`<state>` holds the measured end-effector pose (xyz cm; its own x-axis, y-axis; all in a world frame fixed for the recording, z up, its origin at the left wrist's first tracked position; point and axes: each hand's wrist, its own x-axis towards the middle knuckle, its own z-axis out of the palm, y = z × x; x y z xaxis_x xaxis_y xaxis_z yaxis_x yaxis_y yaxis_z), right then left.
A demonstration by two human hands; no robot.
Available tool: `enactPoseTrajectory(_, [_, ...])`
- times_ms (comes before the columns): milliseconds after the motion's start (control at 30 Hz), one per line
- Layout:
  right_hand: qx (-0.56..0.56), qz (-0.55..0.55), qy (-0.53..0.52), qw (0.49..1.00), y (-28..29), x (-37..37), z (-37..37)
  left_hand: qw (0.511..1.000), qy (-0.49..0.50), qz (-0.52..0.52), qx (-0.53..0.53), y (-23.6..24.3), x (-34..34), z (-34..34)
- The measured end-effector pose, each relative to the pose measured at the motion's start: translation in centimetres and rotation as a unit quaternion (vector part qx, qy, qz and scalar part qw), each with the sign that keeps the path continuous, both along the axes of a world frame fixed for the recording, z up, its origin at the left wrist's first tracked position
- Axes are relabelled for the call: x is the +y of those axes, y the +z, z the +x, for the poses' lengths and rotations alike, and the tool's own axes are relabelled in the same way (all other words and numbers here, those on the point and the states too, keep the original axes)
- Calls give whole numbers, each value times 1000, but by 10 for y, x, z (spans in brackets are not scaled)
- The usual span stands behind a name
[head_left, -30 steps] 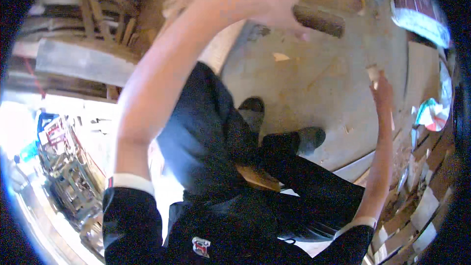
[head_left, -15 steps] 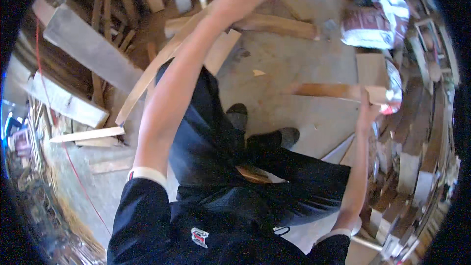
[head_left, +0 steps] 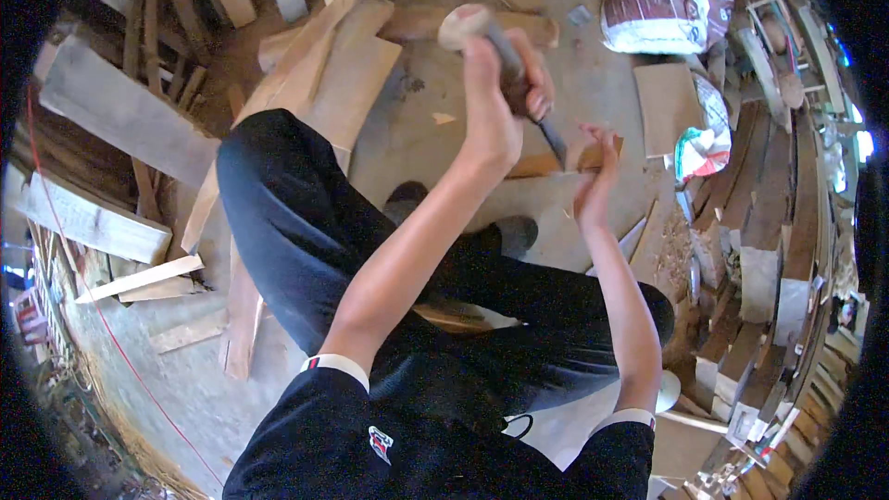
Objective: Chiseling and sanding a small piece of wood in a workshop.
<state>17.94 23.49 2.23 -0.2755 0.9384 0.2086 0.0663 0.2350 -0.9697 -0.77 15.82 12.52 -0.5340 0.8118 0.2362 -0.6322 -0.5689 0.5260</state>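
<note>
My left hand is closed round the thick wooden handle of a bladed tool. The handle's pale round end points up and to the left; the dark, narrow blade slants down to the right. Its tip meets or overlaps a short strip of wood, and I cannot tell whether it touches. At the strip's right end, my right hand is closed on the wood. Both hands are above the concrete floor in front of my crossed legs. Blur hides the tool's exact kind.
Long boards lie beside my left knee, with more planks leaning at the far left. A brown and white sack stands at the far right, near a cardboard piece. Timber beams are stacked along the right. A red cord crosses the left floor.
My left hand has come back from the far boards towards the right, now gripping the bladed tool. My right hand has moved left with the strip of wood. The view has shifted to the right.
</note>
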Motion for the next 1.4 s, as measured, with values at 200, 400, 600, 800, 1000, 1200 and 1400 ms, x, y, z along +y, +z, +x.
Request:
enactPoseTrajectory(200, [208,-105,127,964,48,-28,5,999,-30,10,18,-25,19,9])
enactPoseTrajectory(400, [89,-77,46,992,60,-39,-2,996,-23,-65,56,-13,20,24])
enactPoseTrajectory(600, [132,-92,58,985,60,-33,9,985,-2,-121,126,-41,37,32])
enactPoseTrajectory(800, [75,-65,49,994,57,-40,1,987,-17,-124,101,6,15,26])
enactPoseTrajectory(1000, [97,-67,70,991,57,-35,6,975,104,13,194,-24,36,40])
enactPoseTrajectory(1200, [103,-56,80,990,57,-41,-1,998,-63,-15,20,1,19,37])
enactPoseTrajectory(1400, [93,-52,101,989,57,-34,10,975,18,-167,145,-12,28,37])
